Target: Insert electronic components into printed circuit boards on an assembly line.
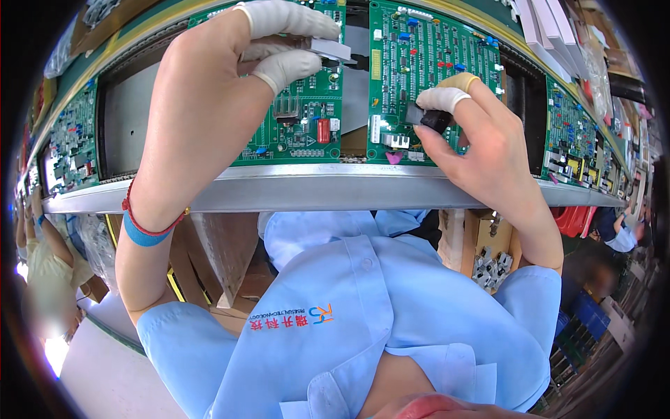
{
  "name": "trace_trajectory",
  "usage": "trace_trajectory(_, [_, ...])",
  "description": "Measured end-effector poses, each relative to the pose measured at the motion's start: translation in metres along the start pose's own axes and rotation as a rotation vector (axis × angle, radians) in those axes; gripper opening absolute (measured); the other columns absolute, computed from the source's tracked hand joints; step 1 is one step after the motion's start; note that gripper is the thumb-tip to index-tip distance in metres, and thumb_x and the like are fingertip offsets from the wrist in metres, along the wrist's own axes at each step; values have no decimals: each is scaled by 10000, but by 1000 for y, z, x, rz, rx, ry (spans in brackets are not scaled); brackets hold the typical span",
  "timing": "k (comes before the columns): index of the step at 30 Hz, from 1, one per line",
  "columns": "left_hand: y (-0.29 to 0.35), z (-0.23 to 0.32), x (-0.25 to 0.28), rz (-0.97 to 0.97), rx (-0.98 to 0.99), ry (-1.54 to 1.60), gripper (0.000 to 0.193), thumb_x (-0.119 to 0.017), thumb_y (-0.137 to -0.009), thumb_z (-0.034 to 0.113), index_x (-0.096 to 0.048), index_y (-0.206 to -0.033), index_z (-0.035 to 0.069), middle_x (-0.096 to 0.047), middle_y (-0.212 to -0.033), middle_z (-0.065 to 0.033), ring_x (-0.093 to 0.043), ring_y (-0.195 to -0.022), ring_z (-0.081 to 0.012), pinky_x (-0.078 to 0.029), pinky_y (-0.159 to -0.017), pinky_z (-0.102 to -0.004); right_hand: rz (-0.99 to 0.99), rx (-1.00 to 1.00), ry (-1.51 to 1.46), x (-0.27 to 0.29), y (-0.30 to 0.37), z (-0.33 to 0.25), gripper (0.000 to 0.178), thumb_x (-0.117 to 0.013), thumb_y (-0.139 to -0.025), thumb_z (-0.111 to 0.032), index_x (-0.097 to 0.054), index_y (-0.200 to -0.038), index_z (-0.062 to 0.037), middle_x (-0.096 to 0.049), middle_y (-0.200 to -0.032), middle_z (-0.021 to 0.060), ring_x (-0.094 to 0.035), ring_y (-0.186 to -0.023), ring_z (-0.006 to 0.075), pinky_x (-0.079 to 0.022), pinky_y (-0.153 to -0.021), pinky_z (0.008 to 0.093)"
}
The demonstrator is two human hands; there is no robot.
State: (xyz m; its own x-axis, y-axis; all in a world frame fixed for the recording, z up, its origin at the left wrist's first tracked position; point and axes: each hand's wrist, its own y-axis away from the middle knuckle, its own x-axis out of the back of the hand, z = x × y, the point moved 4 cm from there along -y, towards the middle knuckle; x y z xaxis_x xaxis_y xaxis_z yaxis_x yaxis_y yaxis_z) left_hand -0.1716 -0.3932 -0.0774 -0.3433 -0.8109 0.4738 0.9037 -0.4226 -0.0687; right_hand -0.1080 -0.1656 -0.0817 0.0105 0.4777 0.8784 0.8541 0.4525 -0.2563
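My left hand [209, 91] has white finger covers on its fingertips and is closed in a pinch. Between them is a small light-grey block [331, 49] with a dark part under it, held above the left green circuit board [307, 105]. Over the lower part of the right green circuit board [391, 77], my right hand [488, 136] wears finger covers too. It pinches a small black-and-grey component [434, 120]; whether this touches the board cannot be made out. My left fingers and hand hide part of the left board.
Both boards lie in a track with a metal front rail [293, 190]. More circuit boards [70, 143] stand at the far left and far right [583, 133]. White strips [548, 31] lie at the back right. Below the rail is a box of metal parts [492, 269]. Other people are at both sides.
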Motion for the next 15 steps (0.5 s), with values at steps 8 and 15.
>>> trace_trajectory(8, [0,6,-6,-37,-121,-228,280,-697,-826,-12,-717,-1094,70,-689,-961,-10,-606,-831,-94,-500,-772,-253,22,-38,37,-13,6,6,264,-774,-716,-72,-671,-959,-51,-613,-933,46,-647,-749,236,-525,-607,333])
trace_trajectory(15, [0,14,-19,-43,-156,-209,283,-724,-802,10,-720,-1078,73,-687,-915,-27,-577,-795,-108,-487,-749,-255,42,-9,84,-10,6,8,242,-772,-715,-85,-674,-933,-53,-607,-911,36,-638,-739,223,-515,-579,329])
